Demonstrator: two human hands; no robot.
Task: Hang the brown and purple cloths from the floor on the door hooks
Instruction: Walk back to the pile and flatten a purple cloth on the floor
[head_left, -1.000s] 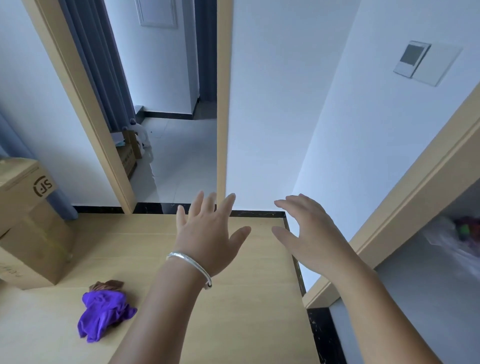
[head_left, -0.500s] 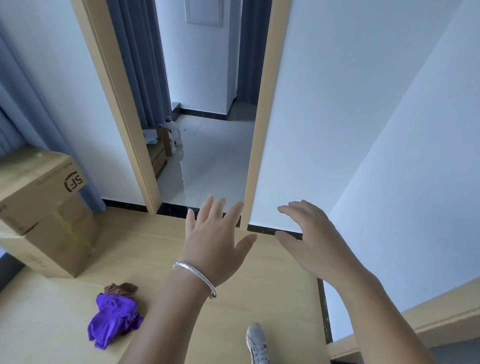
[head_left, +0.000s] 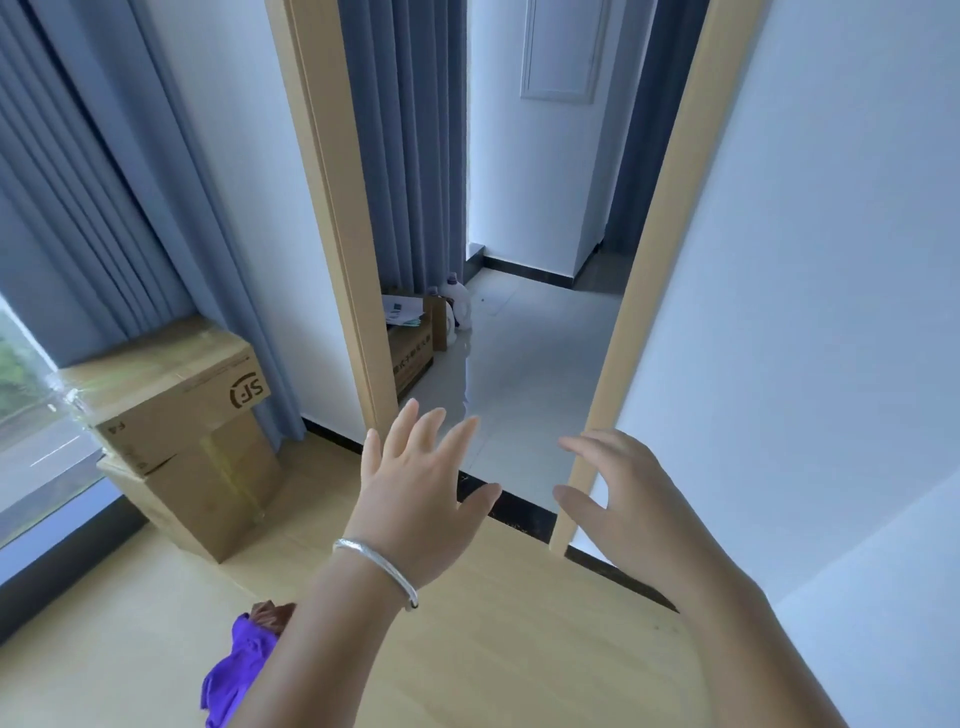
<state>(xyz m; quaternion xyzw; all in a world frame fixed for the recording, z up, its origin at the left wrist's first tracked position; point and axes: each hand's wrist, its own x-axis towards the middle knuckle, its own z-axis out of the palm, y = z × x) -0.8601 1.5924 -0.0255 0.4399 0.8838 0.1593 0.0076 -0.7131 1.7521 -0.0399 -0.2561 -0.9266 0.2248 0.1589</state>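
Since a second ago the head view has swung left: the cardboard boxes and grey curtain now fill more of the frame, and the wall switch has gone from sight. Both hands stay raised toward the doorway. Left hand, with a silver bracelet at the wrist, has straight, spread fingers and holds nothing. Right hand has loosely bent fingers, also holding nothing. Purple cloth lies on the wooden floor, partly behind the left forearm, with the brown cloth touching its far side.
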